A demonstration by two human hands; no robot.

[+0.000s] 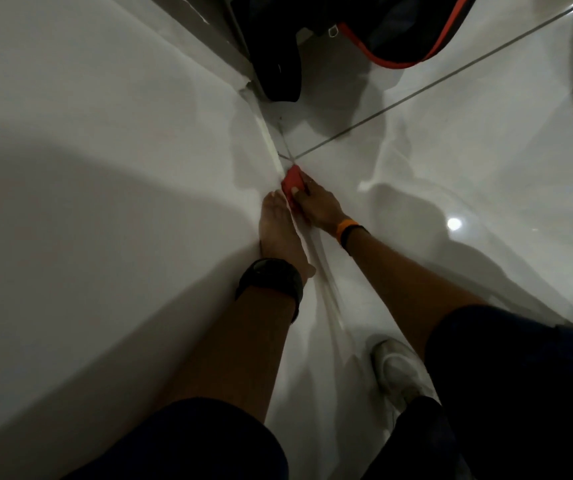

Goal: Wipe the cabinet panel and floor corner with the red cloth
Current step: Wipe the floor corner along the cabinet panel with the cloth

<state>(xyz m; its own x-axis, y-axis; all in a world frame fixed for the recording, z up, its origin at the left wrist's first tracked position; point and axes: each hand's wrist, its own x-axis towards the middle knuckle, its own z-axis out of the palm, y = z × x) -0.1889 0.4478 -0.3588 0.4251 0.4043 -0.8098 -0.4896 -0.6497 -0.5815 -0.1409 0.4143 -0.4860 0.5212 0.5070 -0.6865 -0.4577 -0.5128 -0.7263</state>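
Glossy white floor tiles (468, 161) are crossed by a dark grout line (451, 72); a ceiling light's reflection (454, 223) is seen at right.

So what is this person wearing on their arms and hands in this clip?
Both forearms are bare, with dark short sleeves ending above the elbows. The left hand has no glove; its wrist carries a chunky black watch. The right hand is also ungloved, with an orange band and a thin black band side by side at the wrist.

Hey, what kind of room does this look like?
Probably indoors in a home, down at floor level: glossy white floor tiles with dark grout lines meet a white cabinet panel, and a dark bag lies nearby. Which room, I cannot tell.
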